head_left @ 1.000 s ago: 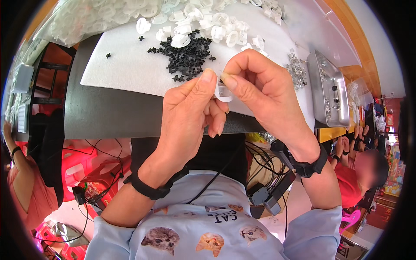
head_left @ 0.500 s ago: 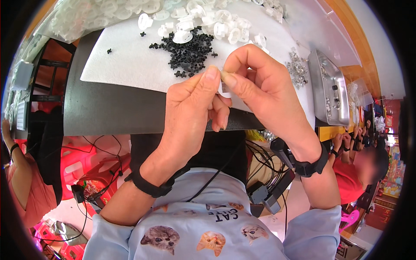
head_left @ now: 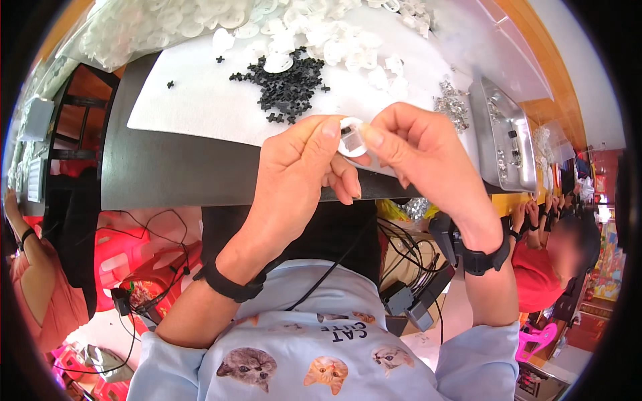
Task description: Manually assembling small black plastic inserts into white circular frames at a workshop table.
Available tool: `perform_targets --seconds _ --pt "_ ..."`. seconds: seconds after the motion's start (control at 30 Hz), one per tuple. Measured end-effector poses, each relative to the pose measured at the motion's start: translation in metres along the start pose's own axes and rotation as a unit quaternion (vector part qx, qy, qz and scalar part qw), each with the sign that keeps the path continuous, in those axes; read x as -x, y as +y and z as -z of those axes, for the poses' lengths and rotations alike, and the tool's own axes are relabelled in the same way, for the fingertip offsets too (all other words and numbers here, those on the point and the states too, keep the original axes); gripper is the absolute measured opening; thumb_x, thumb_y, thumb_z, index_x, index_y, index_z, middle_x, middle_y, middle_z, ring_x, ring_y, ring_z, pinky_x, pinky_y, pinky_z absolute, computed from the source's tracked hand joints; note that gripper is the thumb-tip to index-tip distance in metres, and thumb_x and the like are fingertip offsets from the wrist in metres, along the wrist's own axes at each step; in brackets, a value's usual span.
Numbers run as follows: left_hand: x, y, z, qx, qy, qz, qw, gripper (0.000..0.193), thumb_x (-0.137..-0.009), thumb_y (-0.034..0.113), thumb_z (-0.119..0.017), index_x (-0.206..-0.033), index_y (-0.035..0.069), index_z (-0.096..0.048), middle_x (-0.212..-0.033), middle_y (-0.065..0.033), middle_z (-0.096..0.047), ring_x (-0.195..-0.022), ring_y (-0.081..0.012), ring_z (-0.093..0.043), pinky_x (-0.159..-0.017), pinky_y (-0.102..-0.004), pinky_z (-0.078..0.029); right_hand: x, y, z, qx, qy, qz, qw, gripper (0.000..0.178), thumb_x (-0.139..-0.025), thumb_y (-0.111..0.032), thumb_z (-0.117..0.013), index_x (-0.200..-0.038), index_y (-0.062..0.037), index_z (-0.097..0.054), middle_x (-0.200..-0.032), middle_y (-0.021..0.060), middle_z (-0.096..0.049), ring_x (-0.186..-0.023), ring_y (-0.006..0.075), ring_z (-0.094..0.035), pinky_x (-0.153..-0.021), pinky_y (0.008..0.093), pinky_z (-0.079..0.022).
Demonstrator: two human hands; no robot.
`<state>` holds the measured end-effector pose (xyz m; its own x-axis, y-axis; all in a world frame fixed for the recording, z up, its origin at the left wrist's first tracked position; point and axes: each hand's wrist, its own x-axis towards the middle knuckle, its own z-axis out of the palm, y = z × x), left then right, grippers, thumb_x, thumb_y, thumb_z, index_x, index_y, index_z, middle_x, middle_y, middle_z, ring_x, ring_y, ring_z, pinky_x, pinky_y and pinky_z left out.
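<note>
You sit at a dark surface (head_left: 174,174) with a white sheet (head_left: 200,100) spread over its far part, in a busy workshop where other people work at your 9 and 3 o'clock.

In the head view, your left hand (head_left: 294,174) and right hand (head_left: 418,150) meet just above the near edge of the surface, at the centre of the picture. Both are closed in a pinch on one small white round disc (head_left: 352,137): the left thumb and forefinger hold its 9 o'clock side, the right fingers its 3 o'clock side. A dark little piece sits on the face of the disc, and you seem to hold the disc turned up toward you so you can see that piece as you seat it. Each wrist wears a black strap.

At 12 o'clock of your hands lies a heap of black cross-shaped pieces (head_left: 287,87), too many to count, with three strays lying apart at its 9 o'clock. Beyond it spreads a litter of white discs (head_left: 314,40), dozens, within easy reach. At 2 o'clock is a small pile of shiny metal bits (head_left: 451,107), and just beside it one metal tray (head_left: 501,134) holding a few small parts. The stocks appear set in an arc so either hand can pick without stretching.
</note>
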<state>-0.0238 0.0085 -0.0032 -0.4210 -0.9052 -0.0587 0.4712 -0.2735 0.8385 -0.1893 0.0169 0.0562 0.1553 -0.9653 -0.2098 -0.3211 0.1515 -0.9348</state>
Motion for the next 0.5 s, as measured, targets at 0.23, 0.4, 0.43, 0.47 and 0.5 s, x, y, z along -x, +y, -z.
perform_targets --seconds 0.23,0.4,0.43,0.47,0.5 --pt "0.001 0.002 -0.002 -0.041 -0.023 0.018 0.999 0.032 -0.098 0.016 -0.043 -0.116 -0.007 -0.055 -0.085 -0.0148 -0.065 -0.062 -0.0184 -0.064 -0.055 -0.0267 -0.053 0.002 0.007 -0.004 -0.018 0.019 0.017 1.0 0.017 -0.09 -0.012 -0.061 -0.078 0.0002 -0.057 -0.066 -0.001 -0.056 -0.059 0.0026 -0.046 -0.049 0.0208 -0.036" --pt "0.004 0.009 -0.006 -0.068 -0.023 0.037 0.997 0.031 -0.094 0.008 -0.041 -0.117 -0.008 -0.056 -0.084 -0.0158 -0.066 -0.066 -0.0193 -0.066 -0.058 -0.0271 -0.054 0.005 0.012 -0.005 0.013 0.026 0.058 0.998 0.016 -0.089 -0.01 -0.06 -0.077 0.0 -0.055 -0.062 -0.0037 -0.05 -0.057 0.0018 -0.041 -0.047 0.0209 -0.033" --pt "0.004 0.009 -0.006 -0.096 -0.025 0.037 0.994 0.031 -0.094 0.006 -0.041 -0.116 -0.008 -0.057 -0.083 -0.0158 -0.066 -0.066 -0.0191 -0.067 -0.058 -0.027 -0.055 0.006 0.012 -0.006 0.017 0.035 0.065 0.997 0.016 -0.089 -0.009 -0.06 -0.077 0.0 -0.055 -0.061 -0.0046 -0.047 -0.056 0.0016 -0.039 -0.047 0.021 -0.032" --pt "0.003 0.009 -0.006 -0.096 -0.025 0.038 0.994 0.031 -0.094 0.006 -0.041 -0.116 -0.008 -0.057 -0.083 -0.0158 -0.066 -0.066 -0.0191 -0.067 -0.058 -0.027 -0.055 0.007 0.013 -0.006 0.017 0.035 0.064 0.997 0.016 -0.089 -0.009 -0.06 -0.077 0.0 -0.055 -0.061 -0.0046 -0.047 -0.056 0.0016 -0.039 -0.047 0.021 -0.032" --pt "0.003 0.01 -0.006 -0.104 -0.018 0.037 0.994 0.031 -0.093 0.006 -0.041 -0.115 -0.008 -0.058 -0.081 -0.0152 -0.066 -0.067 -0.019 -0.067 -0.06 -0.0269 -0.055 0.007 0.013 -0.006 0.028 0.039 0.068 0.997 0.016 -0.09 -0.009 -0.059 -0.077 0.0 -0.055 -0.062 -0.0045 -0.047 -0.057 0.0018 -0.038 -0.047 0.0208 -0.031"
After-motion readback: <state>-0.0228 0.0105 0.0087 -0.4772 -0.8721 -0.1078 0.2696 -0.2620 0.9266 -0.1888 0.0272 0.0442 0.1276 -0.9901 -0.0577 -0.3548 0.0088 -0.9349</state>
